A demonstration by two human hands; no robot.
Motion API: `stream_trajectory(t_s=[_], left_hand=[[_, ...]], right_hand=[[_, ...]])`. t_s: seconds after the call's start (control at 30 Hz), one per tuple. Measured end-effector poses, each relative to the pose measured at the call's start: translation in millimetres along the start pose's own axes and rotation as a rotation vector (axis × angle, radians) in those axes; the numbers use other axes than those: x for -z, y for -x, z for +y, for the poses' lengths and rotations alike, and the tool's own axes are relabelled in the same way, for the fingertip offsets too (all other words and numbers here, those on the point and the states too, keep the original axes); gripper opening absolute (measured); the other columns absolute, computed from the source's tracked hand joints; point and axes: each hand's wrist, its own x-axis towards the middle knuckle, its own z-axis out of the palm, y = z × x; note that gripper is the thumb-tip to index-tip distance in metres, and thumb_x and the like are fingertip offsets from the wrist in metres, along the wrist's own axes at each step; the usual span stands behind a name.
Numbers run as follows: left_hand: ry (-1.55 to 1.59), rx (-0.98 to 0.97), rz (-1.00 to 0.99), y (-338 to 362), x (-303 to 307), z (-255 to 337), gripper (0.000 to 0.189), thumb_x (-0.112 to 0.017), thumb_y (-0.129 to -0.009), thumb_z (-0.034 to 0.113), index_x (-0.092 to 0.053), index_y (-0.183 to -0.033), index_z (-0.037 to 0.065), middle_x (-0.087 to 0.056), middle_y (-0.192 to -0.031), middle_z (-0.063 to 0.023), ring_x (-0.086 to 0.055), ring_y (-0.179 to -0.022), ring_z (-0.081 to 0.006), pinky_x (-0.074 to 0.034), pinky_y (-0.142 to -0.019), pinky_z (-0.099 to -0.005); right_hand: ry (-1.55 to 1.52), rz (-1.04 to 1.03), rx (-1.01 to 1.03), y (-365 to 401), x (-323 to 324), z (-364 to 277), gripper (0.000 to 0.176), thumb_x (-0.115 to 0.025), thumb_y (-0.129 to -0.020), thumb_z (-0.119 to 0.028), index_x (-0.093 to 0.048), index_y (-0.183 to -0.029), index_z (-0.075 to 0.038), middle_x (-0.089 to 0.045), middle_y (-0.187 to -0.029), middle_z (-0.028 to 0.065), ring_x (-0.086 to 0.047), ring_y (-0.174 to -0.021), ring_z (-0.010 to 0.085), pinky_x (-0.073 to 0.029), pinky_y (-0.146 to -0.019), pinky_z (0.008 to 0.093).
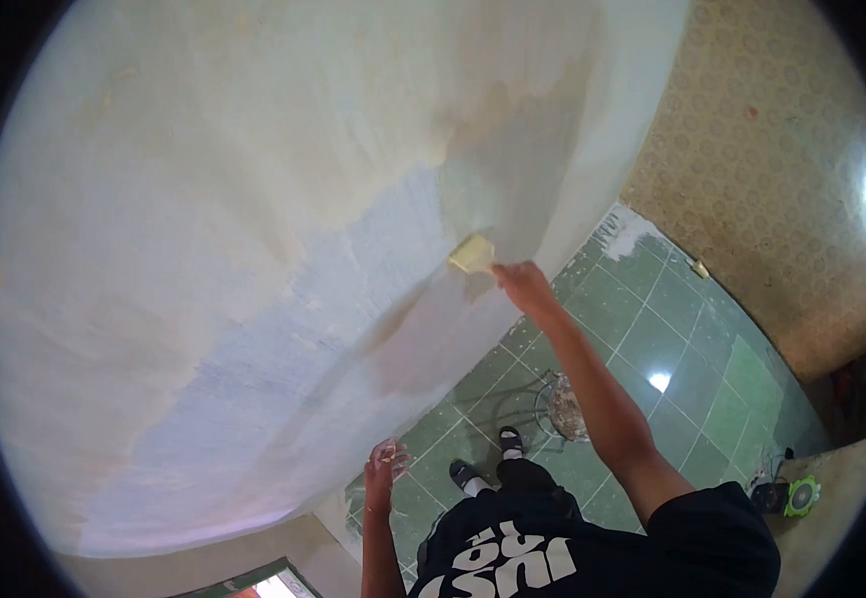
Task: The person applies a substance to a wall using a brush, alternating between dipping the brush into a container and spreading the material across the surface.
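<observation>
My right hand (525,286) is closed round the handle of a pale yellow scraper (472,254) with a wide, flat head. The head rests against the wall (284,229), at the meeting of a bluish-grey patch and a darker, shadowed area. Lower down, my left hand (385,466) hangs beside the wall's foot. Its fingers are apart and smeared with white, and I see nothing held in it.
Behind my feet stands a round, stained stool (565,409) on green floor tiles (652,344). A patterned tan wall (752,169) rises at the right. White smears mark the floor corner. A green-rimmed round device (803,495) sits at lower right.
</observation>
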Motion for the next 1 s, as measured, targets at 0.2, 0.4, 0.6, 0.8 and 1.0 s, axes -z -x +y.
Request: stream_trajectory(t_s=[0.2, 0.4, 0.6, 0.8, 1.0], left_hand=[[0.010, 0.059, -0.063, -22.8, -6.8, -32.5, 0.041, -0.055, -0.100, 0.035, -0.056, -0.131, 0.008, -0.066, -0.119, -0.0110, -0.065, -0.103, -0.0222, -0.051, -0.088, -0.0401], [-0.130, 0.070, -0.159, -31.3, -40.2, -17.8, 0.046, -0.056, -0.100, 0.039, -0.055, -0.132, 0.007, -0.066, -0.119, -0.0104, -0.065, -0.104, -0.0222, -0.051, -0.088, -0.0385], [-0.164, 0.146, -0.144, -44.9, -84.7, -26.9, 0.048, -0.056, -0.099, 0.040, -0.055, -0.133, 0.006, -0.065, -0.120, -0.0110, -0.065, -0.104, -0.0208, -0.051, -0.086, -0.0365], [-0.178, 0.192, -0.218, -65.3, -147.3, -55.3, 0.050, -0.056, -0.099, 0.040, -0.053, -0.135, 0.006, -0.064, -0.121, -0.0129, -0.064, -0.106, -0.0230, -0.050, -0.087, -0.0367], [-0.209, 0.236, -0.248, -82.4, -223.1, -84.7, 0.047, -0.057, -0.098, 0.036, -0.053, -0.134, 0.007, -0.064, -0.122, -0.0121, -0.064, -0.105, -0.0235, -0.050, -0.087, -0.0382]], right_hand=[[-0.438, -0.024, 0.035, 45.0, 78.3, -85.8, 0.049, -0.053, -0.101, -0.040, -0.057, -0.071, -0.002, -0.046, -0.060, -0.0008, -0.039, -0.054, 0.0086, -0.032, -0.050, 0.0304], [-0.415, 0.105, -0.019, 110.3, 94.5, 10.9, 0.049, -0.053, -0.101, -0.040, -0.058, -0.070, -0.002, -0.044, -0.060, -0.0030, -0.039, -0.054, 0.0075, -0.031, -0.050, 0.0298], [-0.016, 0.125, -0.327, 194.2, 129.6, 186.7, 0.048, -0.057, -0.096, -0.040, -0.063, -0.076, 0.003, -0.058, -0.063, 0.0136, -0.054, -0.059, 0.0230, -0.041, -0.058, 0.0399], [0.293, 0.247, -0.435, 250.7, 168.5, 304.1, 0.037, -0.060, -0.093, -0.035, -0.067, -0.090, 0.001, -0.067, -0.078, 0.0228, -0.067, -0.075, 0.0371, -0.050, -0.068, 0.0442], [0.360, -0.001, -0.700, 237.4, 186.6, 381.8, 0.034, -0.060, -0.088, -0.034, -0.067, -0.093, -0.001, -0.068, -0.092, 0.0258, -0.065, -0.088, 0.0451, -0.052, -0.076, 0.0510]])
